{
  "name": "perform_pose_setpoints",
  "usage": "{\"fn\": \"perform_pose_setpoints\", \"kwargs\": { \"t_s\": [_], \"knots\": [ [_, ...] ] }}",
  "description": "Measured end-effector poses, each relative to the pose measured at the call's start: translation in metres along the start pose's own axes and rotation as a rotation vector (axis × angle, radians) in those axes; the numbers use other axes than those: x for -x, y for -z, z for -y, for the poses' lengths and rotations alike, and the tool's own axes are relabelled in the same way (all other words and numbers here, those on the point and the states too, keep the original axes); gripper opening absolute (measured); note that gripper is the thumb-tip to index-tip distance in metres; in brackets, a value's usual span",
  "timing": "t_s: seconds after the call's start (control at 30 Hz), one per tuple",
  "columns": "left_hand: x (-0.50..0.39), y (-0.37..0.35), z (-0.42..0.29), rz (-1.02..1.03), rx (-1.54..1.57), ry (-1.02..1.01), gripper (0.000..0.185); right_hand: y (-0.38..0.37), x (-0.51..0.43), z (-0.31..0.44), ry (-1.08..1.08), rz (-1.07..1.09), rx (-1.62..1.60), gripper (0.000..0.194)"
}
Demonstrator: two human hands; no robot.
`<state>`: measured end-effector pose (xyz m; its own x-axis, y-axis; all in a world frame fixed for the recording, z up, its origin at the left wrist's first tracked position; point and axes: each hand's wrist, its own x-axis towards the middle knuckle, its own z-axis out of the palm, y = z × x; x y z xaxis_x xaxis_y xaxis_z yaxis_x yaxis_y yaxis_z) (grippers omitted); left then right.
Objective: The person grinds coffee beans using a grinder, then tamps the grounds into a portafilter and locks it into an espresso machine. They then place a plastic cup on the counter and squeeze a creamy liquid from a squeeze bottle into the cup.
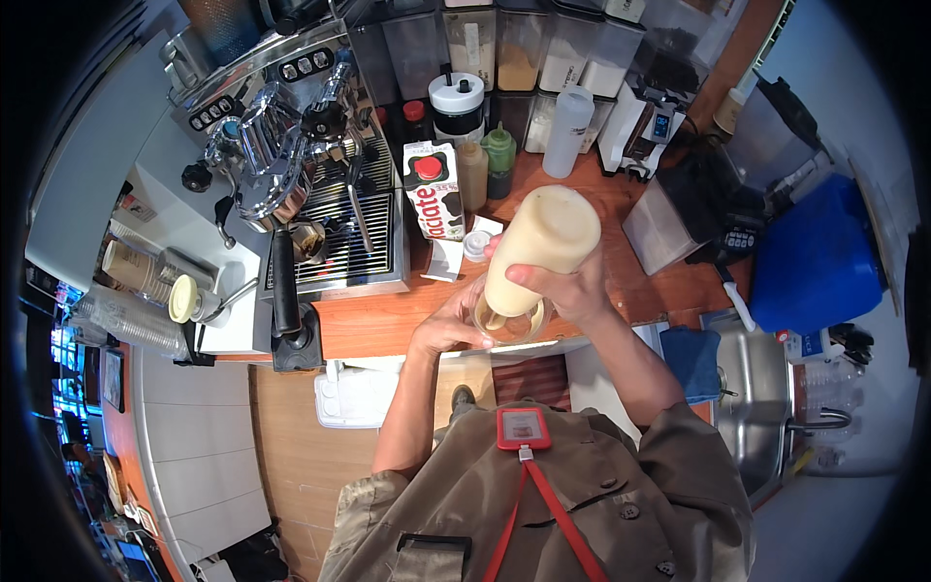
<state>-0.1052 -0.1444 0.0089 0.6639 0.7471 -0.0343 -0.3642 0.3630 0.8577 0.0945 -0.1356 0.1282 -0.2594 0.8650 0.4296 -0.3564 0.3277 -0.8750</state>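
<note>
My right hand (564, 284) grips a plastic squeeze bottle (553, 225) filled with a cream-coloured sauce, tipped upside down. Its lower end points into a clear plastic cup (520, 331), where some of the cream-coloured stuff shows on the inside wall. The cup's left side is held by my left hand (451, 320) at the counter's front edge. Behind my hands, a milk carton (434, 193) with a red cap stands on the wooden counter (364, 316). A small white lid (477, 246) lies close to the carton. The bottle's nozzle is hidden.
An espresso machine (305, 160) stands at the left, with stacked cups (134, 320) beyond. Two squeeze bottles (499, 156) and a tall translucent bottle (569, 131) stand behind. A coffee scale or grinder (640, 134), a blender base (734, 225), a blue jug (818, 251) and a sink (753, 378) occupy the right.
</note>
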Motion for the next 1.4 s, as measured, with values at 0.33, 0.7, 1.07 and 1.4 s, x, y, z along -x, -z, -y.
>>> {"fn": "perform_pose_setpoints", "kwargs": {
  "t_s": [0.33, 0.7, 1.07, 1.4],
  "knots": [
    [-0.006, 0.006, 0.006, -0.029, -0.003, -0.058, 0.113, 0.009, 0.002, -0.008, 0.031, -0.01, 0.122, 0.052],
    [-0.017, 0.006, 0.013, -0.184, -0.173, -0.188, 0.106, 0.022, 0.003, -0.047, 0.156, -0.463, -0.372, 0.057],
    [-0.031, 0.011, 0.031, -0.226, -0.305, -0.212, 0.109, 0.028, 0.006, -0.043, 0.01, -0.215, 0.129, 0.041],
    [-0.008, 0.002, 0.004, -0.231, -0.157, -0.232, 0.101, 0.026, 0.0, -0.044, 0.026, -0.228, 0.08, 0.046]
  ]
}}
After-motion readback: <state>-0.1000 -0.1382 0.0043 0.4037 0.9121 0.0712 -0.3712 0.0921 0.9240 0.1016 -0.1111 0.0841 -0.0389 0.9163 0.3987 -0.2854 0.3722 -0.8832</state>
